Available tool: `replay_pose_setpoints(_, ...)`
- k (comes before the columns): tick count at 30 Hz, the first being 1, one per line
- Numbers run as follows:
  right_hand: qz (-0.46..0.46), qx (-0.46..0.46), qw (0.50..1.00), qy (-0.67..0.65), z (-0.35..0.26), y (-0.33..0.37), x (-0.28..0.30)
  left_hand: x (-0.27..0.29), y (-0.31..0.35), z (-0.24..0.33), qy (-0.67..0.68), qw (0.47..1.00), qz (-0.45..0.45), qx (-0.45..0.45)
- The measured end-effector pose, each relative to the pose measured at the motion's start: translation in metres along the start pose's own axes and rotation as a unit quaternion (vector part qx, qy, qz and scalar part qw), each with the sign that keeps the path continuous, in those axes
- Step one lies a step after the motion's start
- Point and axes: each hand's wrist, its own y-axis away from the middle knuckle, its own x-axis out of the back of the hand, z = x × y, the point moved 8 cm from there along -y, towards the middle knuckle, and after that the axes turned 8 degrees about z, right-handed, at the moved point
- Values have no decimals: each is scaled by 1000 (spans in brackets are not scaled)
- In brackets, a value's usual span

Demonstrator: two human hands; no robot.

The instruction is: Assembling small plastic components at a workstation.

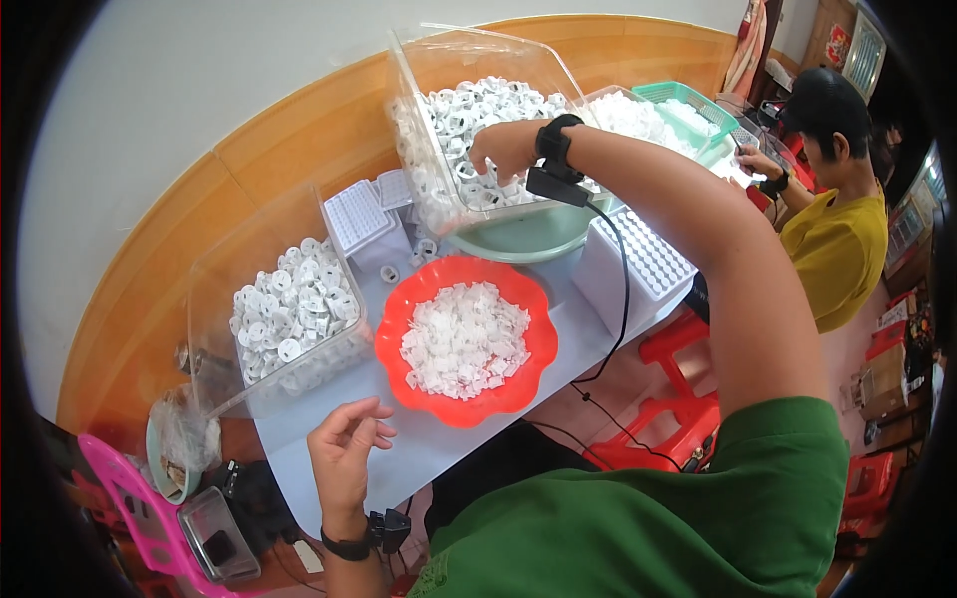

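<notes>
White round plastic parts sit in large clear bin, right hand at them, fingers bent down, can't tell if pinching; left hand loosely half-open near red scalloped bowl, pale green basin below bin.

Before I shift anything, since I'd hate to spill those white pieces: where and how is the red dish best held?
Probably take the red dish by its wavy rim, from the near left and the right together: it is wide and open, its edge bare around white pieces heaped inside.
</notes>
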Motion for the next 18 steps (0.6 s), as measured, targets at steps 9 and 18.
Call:
replay_pose_setpoints(9, 14, 14, 992, 127, 2, -14, -1, -9, 18, -18, 7, 1000, -12, 22)
replay_pose_setpoints(18, 65, 32, 981, 181, -5, -2, 12, -11, 30, -18, -11, 1000, 9, 20)
